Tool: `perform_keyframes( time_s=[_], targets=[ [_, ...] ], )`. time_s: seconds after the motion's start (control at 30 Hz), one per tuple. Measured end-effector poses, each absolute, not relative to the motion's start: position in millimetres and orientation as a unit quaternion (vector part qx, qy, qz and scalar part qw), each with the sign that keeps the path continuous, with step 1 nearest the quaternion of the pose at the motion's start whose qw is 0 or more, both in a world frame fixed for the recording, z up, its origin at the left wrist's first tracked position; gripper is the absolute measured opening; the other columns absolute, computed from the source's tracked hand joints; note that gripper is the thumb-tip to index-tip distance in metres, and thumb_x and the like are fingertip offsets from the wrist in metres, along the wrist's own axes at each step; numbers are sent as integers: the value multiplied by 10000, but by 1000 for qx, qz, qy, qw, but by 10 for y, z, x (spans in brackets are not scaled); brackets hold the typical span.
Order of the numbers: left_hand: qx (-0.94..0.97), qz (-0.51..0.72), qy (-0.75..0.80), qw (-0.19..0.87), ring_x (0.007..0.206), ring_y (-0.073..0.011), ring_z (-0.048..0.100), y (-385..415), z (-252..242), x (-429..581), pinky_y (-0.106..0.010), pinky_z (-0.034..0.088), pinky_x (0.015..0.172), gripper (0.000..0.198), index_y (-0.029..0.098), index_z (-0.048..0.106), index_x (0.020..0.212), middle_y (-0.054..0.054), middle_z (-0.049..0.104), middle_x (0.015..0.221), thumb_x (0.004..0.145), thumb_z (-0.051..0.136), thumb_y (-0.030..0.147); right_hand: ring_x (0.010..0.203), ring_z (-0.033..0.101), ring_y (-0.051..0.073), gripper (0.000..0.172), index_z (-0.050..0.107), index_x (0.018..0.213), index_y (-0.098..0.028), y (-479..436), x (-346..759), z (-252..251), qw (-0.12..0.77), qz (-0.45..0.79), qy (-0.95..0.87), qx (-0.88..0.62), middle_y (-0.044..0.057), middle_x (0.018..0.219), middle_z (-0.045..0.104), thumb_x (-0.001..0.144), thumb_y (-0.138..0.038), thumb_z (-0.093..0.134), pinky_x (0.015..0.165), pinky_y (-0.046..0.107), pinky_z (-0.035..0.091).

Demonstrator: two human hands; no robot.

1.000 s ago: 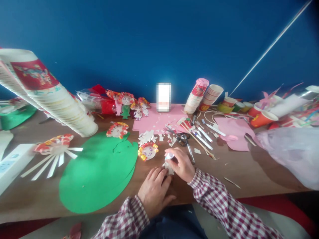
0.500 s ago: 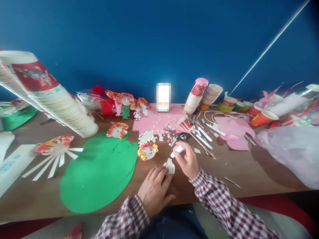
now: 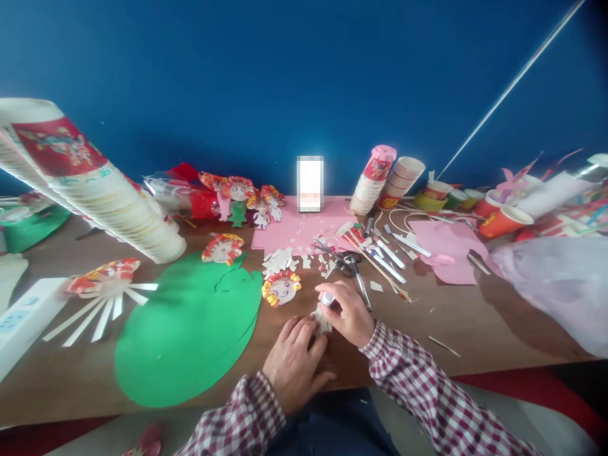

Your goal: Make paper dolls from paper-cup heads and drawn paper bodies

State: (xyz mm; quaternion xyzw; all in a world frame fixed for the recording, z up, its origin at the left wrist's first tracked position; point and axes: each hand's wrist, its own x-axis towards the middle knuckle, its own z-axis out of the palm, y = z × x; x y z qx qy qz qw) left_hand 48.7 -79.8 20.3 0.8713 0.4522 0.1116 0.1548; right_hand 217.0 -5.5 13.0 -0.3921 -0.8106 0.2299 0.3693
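Note:
My left hand [image 3: 295, 361] lies flat on the brown table, its fingers stretched out and their tips on the edge of a small white paper cutout [image 3: 325, 323]. Between the fingers of my right hand [image 3: 352, 315] is a short white glue stick [image 3: 327, 299], held upright with its lower end down at the cutout. Just beyond the hands rests a round paper face [image 3: 283, 289] with a yellow and red ruffled rim. Part of the cutout is hidden under the fingers of both hands.
To the left lies a large green paper disc [image 3: 190, 342], with a tall leaning stack of paper cups [image 3: 118, 202] behind it. Black scissors [image 3: 349, 261], a pen [image 3: 361, 285] and white markers [image 3: 387, 269] lie ahead. A pale plastic bag [image 3: 555, 291] sits at the right.
My right hand has lowered the glue stick onto the cutout, tipping it from slanted to upright. The pen and scissors behind it show more now. My left hand has stayed in place.

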Motion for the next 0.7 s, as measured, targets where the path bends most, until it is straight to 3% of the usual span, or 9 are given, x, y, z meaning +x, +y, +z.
perform_keyframes(
  time_s=[0.2,0.4,0.7],
  targets=[
    [870,104,456,152,1204,-296,416,-800,197,476,-498,280,1065,547,193,522,1190,-118,499,1218,771,605,535,855,605,200,314,510,1174,-216,-61,2202,127,420,249,-755,-437,57,927,625,861,-209,534,821,363,505],
    [868,104,462,148,1194,-296,411,-806,154,489,-496,273,1061,542,195,537,1164,-120,491,1216,759,611,546,846,587,199,313,546,1150,-223,-71,2198,126,374,218,-811,-393,46,907,628,841,-171,540,802,362,503],
    [869,106,460,151,1192,-297,417,-795,172,483,-497,279,1056,542,193,531,1179,-122,499,1216,768,605,537,866,603,198,329,525,1164,-243,-57,2208,135,399,266,-786,-390,48,943,635,843,-187,572,804,348,508]
  ],
)
